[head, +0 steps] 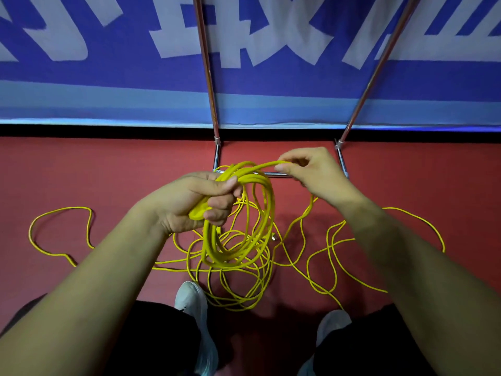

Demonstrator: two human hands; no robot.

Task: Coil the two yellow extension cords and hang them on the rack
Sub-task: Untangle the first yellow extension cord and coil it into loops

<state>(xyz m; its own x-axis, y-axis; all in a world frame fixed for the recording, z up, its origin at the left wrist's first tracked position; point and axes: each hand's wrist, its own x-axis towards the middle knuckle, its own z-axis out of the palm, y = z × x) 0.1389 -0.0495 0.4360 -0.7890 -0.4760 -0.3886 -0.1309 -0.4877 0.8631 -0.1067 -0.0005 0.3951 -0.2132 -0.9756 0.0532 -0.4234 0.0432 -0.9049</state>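
My left hand (200,198) grips a bundle of several yellow cord loops (238,253) that hang down in a coil below it. My right hand (309,169) pinches a strand of the same yellow cord at its fingertips, level with the top of the coil and just to its right. More loose yellow cord (336,256) lies tangled on the red floor beneath the coil and spreads out to both sides. The metal rack (217,153) stands just beyond my hands, two poles rising from a low base bar.
A blue banner with white characters (108,77) covers the wall behind the rack. My two grey shoes (189,297) stand on the red floor (81,172) at the bottom, close to the loose cord.
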